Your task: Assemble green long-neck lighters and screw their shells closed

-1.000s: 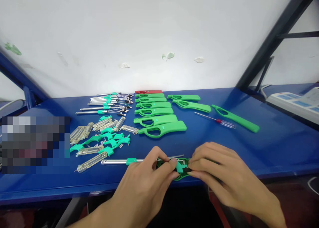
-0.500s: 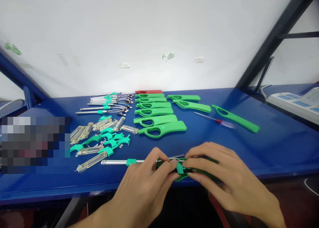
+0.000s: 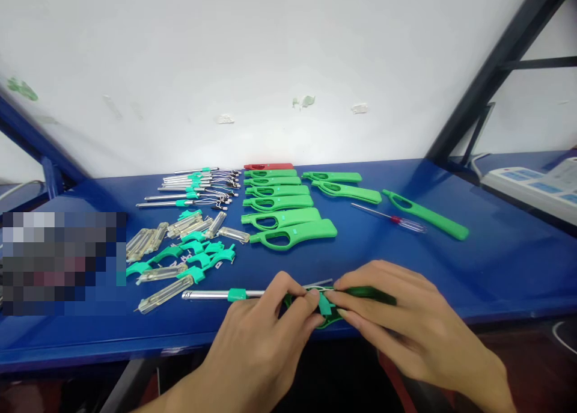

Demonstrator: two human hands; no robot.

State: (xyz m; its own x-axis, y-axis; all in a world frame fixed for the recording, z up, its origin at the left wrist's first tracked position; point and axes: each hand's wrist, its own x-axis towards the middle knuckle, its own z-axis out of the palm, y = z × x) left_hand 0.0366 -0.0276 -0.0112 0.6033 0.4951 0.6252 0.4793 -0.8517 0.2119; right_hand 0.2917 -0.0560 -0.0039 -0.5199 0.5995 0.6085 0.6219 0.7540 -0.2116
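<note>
At the front edge of the blue table lies a green handle shell (image 3: 373,293) with its inside facing up. A metal tube with a teal collar (image 3: 237,294) runs left from it. My left hand (image 3: 265,335) has its thumb and fingers closed on the teal trigger piece (image 3: 324,305) in the shell. From the right, my right hand (image 3: 406,323) presses its fingertips together at the same spot, over the shell and a thin white wire. What exactly those fingertips pinch is hidden.
Green shells (image 3: 311,231) and a red one (image 3: 269,166) lie in the middle. Metal tubes with wires (image 3: 167,204), clear fuel tanks (image 3: 166,294) and teal triggers (image 3: 223,255) lie left. A screwdriver (image 3: 408,223) and another green shell (image 3: 433,217) lie right.
My right fingers have shifted slightly left and closed in over the black part beside the trigger piece. My left hand has barely moved.
</note>
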